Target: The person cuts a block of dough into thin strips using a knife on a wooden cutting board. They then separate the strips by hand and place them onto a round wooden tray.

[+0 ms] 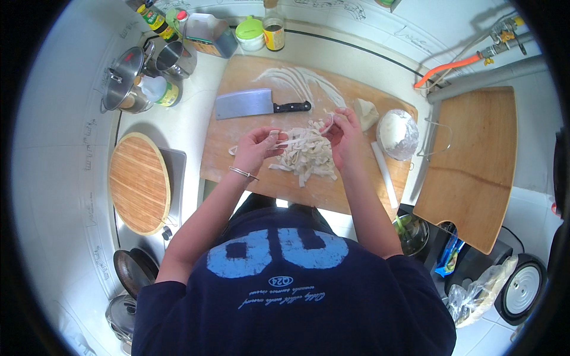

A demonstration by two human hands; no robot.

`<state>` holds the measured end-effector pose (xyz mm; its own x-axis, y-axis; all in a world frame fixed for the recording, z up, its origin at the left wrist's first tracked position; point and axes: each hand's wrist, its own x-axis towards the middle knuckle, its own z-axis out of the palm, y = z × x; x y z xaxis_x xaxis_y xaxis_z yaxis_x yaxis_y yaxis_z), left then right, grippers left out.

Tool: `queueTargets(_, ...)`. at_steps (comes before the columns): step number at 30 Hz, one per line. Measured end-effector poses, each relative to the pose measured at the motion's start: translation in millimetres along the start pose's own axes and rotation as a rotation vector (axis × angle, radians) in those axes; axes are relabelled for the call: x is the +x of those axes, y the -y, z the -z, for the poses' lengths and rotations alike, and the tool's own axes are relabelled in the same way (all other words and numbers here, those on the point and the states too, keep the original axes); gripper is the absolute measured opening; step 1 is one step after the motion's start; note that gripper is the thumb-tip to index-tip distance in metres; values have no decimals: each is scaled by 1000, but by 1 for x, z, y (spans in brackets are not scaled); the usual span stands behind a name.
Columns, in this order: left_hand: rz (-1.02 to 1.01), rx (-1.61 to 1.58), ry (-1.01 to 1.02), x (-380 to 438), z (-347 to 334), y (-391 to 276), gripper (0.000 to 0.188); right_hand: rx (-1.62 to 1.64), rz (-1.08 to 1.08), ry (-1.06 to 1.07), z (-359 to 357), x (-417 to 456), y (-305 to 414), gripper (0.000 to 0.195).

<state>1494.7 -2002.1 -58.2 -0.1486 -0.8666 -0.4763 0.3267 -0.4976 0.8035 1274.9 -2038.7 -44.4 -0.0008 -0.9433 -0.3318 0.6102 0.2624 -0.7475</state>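
A pile of cut dough noodles point(307, 155) lies on a floured wooden board point(249, 178). Above the left side of the pile, my left hand point(260, 144) pinches a noodle strip point(291, 141) between thumb and fingers. On the other side my right hand point(343, 133) holds a noodle strand point(329, 121) with its fingertips. Beyond both hands, a cleaver point(245, 104) with a black handle rests flat on the board. A lump of dough point(366, 114) sits past my right hand. Loose flour point(303, 84) streaks the board's far part.
Right of the noodles are a bowl of flour point(397, 133) and a white rolling pin point(384, 175). Bottles and a green-lidded jar point(250, 34) line the back. Metal pots point(126, 84) and a round wooden board point(140, 183) stand left. Another wooden board point(472, 164) leans at right.
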Motion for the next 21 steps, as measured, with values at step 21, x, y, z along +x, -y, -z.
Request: queueTargets(21, -249, -64, -116, -58, 10, -58, 15, -1137, 156, 393, -27, -24, -37, 21)
